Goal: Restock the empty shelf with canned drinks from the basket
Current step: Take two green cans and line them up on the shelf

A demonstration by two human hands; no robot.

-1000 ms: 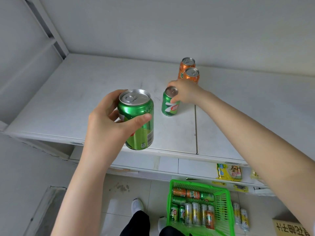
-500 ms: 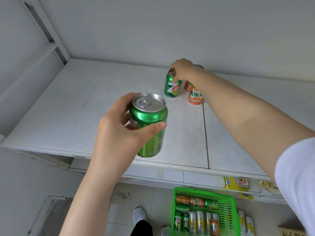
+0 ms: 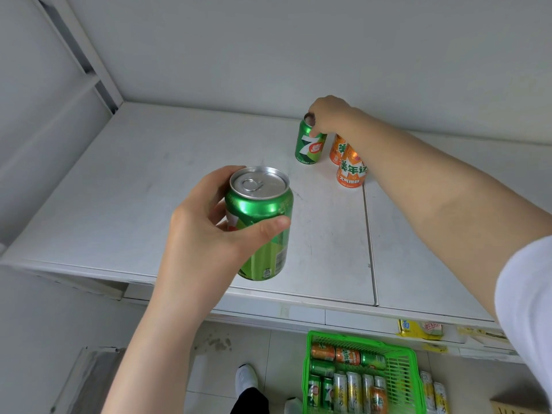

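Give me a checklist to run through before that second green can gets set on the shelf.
1. Grip of left hand on held can: ok.
2. Tilt of held can: ok, upright.
3. Stance of shelf can on shelf: ok, upright.
4. Release of shelf can by right hand: not ok, it holds the top.
5. Bare shelf left of shelf can: ok.
6. Stock in basket: ok, more cans.
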